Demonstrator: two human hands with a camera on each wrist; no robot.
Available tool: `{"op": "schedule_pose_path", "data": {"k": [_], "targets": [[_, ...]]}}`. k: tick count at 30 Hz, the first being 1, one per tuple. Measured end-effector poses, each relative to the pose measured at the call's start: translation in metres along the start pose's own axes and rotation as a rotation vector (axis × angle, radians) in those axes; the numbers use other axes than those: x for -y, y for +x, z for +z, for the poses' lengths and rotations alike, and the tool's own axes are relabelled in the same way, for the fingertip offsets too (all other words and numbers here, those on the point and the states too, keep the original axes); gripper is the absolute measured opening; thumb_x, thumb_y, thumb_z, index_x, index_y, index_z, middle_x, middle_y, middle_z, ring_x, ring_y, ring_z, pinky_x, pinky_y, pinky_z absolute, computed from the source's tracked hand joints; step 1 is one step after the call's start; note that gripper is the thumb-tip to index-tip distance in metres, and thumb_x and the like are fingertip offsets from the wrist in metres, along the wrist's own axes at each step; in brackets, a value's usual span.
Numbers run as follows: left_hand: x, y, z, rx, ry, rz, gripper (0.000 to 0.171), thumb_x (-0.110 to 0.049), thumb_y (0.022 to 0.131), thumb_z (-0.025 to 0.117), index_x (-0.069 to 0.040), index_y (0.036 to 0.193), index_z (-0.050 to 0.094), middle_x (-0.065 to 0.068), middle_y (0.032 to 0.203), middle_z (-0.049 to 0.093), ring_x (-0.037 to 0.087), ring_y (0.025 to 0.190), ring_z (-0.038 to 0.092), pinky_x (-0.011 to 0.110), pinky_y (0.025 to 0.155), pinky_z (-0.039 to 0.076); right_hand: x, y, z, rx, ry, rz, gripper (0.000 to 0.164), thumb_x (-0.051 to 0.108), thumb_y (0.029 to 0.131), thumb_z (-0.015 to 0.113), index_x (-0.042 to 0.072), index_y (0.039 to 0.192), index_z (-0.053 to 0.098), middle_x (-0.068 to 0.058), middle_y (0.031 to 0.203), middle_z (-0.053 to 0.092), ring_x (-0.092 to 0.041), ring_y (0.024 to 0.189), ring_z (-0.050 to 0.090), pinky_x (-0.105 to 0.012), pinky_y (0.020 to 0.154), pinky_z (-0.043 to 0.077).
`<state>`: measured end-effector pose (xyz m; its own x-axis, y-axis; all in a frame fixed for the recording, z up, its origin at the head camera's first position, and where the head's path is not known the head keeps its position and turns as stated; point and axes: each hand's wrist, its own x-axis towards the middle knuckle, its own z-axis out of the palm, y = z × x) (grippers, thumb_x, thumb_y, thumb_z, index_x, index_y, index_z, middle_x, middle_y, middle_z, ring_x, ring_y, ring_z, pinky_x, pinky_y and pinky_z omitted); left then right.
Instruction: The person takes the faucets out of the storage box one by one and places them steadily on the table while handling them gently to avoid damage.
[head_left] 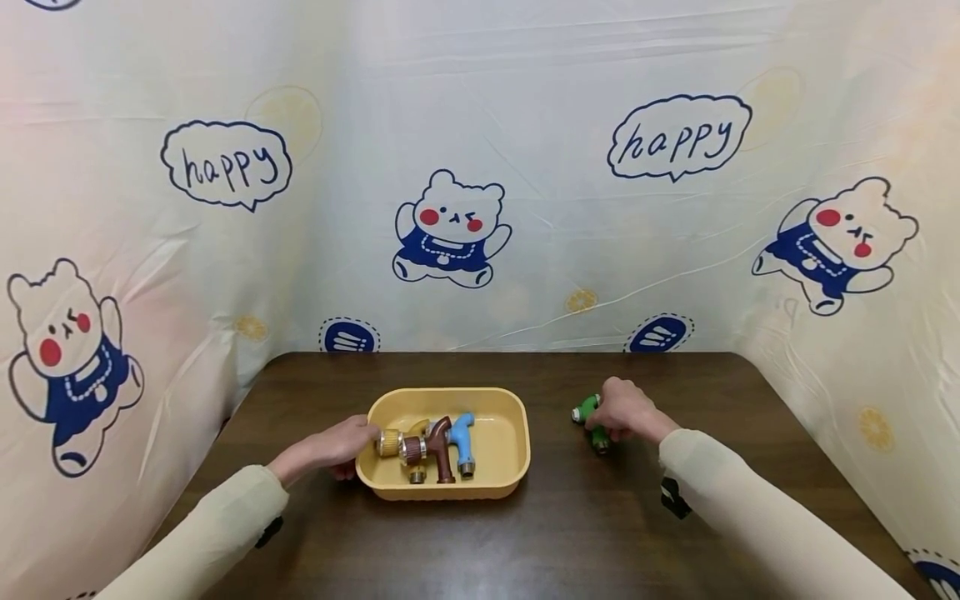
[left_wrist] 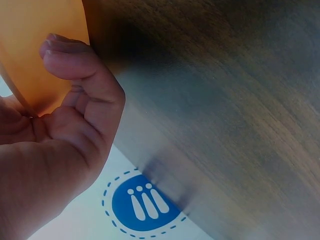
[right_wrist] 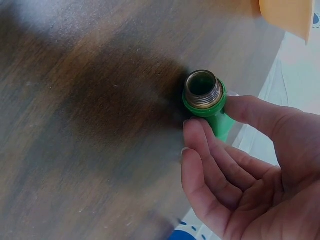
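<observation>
Yellow tray [head_left: 504,446], holding three taps [head_left: 441,450], is gripped by the left hand [head_left: 341,442]; the right hand [head_left: 628,410] pinches one green tap [head_left: 589,407].

Pale, creased fabric sheeting [head_left: 555,50] hangs along the far, left and right sides, printed with red-cheeked white bears in navy-blue clothes [head_left: 452,250], navy-outlined cloud-shaped "happy" speech bubbles [head_left: 225,165], yellow citrus slices [head_left: 876,427] and dash-bordered blue ovals [head_left: 349,335]. Before it stands a dark brown wood-grain tabletop [head_left: 570,533] with rounded far corners, its surface carrying a soft sheen of light.
</observation>
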<state>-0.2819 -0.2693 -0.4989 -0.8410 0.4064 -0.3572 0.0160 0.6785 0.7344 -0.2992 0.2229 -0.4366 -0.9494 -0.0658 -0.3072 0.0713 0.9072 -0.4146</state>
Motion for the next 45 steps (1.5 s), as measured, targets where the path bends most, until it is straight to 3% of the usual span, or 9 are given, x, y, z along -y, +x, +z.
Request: {"op": "schedule_pose_path", "data": {"k": [4,11,16,23,26,27,33,40,45], "targets": [[0.010,0.005,0.002,-0.020,-0.007,-0.009,0.027,-0.025,0.103,0.037,-0.004,0.104,0.054,0.008,0.062,0.065,0.017,0.045,0.057,0.036,0.038,0.048,0.001,-0.001,-0.001,0.012,-0.005,-0.007,0.025,0.021,0.086,0.087,0.004,0.075,0.070,-0.012,0.067,0.069,-0.021,0.056,0.069,-0.036,0.055,0.060],[-0.029,-0.017,0.005,-0.049,-0.011,-0.046,0.024,-0.019,0.101,0.039,-0.001,0.101,0.055,0.011,0.062,0.065,0.017,0.045,0.054,0.032,0.038,0.046,0.001,-0.003,-0.001,0.000,-0.019,-0.010,0.028,0.023,0.086,0.087,0.005,0.074,0.070,-0.011,0.066,0.069,-0.022,0.055,0.069,-0.034,0.052,0.058],[0.025,0.017,0.001,-0.040,-0.072,-0.057,0.026,-0.026,0.102,0.043,-0.005,0.100,0.058,0.011,0.061,0.066,0.018,0.042,0.057,0.033,0.036,0.047,0.000,-0.005,-0.003,0.004,-0.041,-0.017,0.032,0.028,0.086,0.088,0.006,0.073,0.070,-0.010,0.065,0.068,-0.021,0.056,0.069,-0.030,0.048,0.054],[-0.016,-0.010,0.004,-0.048,0.003,-0.030,0.025,-0.019,0.102,0.038,-0.001,0.103,0.055,0.009,0.061,0.064,0.017,0.044,0.053,0.031,0.039,0.045,0.003,-0.017,-0.011,0.029,-0.012,-0.033,0.023,0.023,0.090,0.085,0.003,0.087,0.074,-0.012,0.077,0.070,-0.025,0.065,0.069,-0.033,0.057,0.058],[-0.002,-0.001,0.002,-0.030,-0.004,-0.004,0.026,-0.023,0.103,0.039,-0.002,0.106,0.055,0.008,0.063,0.064,0.016,0.045,0.055,0.032,0.039,0.046,0.003,-0.018,-0.014,0.027,-0.013,-0.045,0.021,0.022,0.090,0.084,0.004,0.087,0.074,-0.012,0.079,0.070,-0.026,0.066,0.070,-0.032,0.055,0.057],[-0.013,-0.007,0.002,-0.037,-0.005,-0.045,0.024,-0.020,0.102,0.040,-0.001,0.105,0.055,0.011,0.063,0.065,0.018,0.046,0.056,0.033,0.040,0.047,0.003,-0.018,-0.014,0.026,-0.013,-0.046,0.021,0.022,0.090,0.084,0.004,0.086,0.074,-0.012,0.079,0.070,-0.026,0.067,0.071,-0.031,0.054,0.056],[0.003,0.003,-0.001,-0.022,0.029,-0.030,0.027,-0.026,0.102,0.038,-0.005,0.105,0.055,0.008,0.063,0.066,0.017,0.046,0.059,0.034,0.040,0.050,0.001,-0.016,-0.017,0.013,-0.031,-0.058,0.021,0.023,0.089,0.085,0.006,0.081,0.075,-0.010,0.075,0.070,-0.025,0.064,0.069,-0.028,0.049,0.050],[-0.006,-0.004,-0.001,-0.017,0.028,-0.016,0.027,-0.026,0.104,0.040,-0.004,0.102,0.056,0.010,0.064,0.066,0.019,0.047,0.058,0.036,0.040,0.050,0.005,-0.020,-0.018,-0.008,-0.061,-0.089,0.022,0.022,0.090,0.082,0.005,0.079,0.075,-0.008,0.066,0.066,-0.021,0.058,0.063,-0.027,0.047,0.045],[0.009,0.006,-0.001,0.002,0.041,-0.017,0.030,-0.026,0.104,0.038,-0.005,0.096,0.058,0.008,0.061,0.064,0.018,0.044,0.057,0.034,0.039,0.049,0.010,-0.023,-0.018,-0.022,-0.075,-0.107,0.022,0.021,0.091,0.081,0.004,0.078,0.074,-0.006,0.064,0.065,-0.019,0.056,0.061,-0.027,0.046,0.043]]}}
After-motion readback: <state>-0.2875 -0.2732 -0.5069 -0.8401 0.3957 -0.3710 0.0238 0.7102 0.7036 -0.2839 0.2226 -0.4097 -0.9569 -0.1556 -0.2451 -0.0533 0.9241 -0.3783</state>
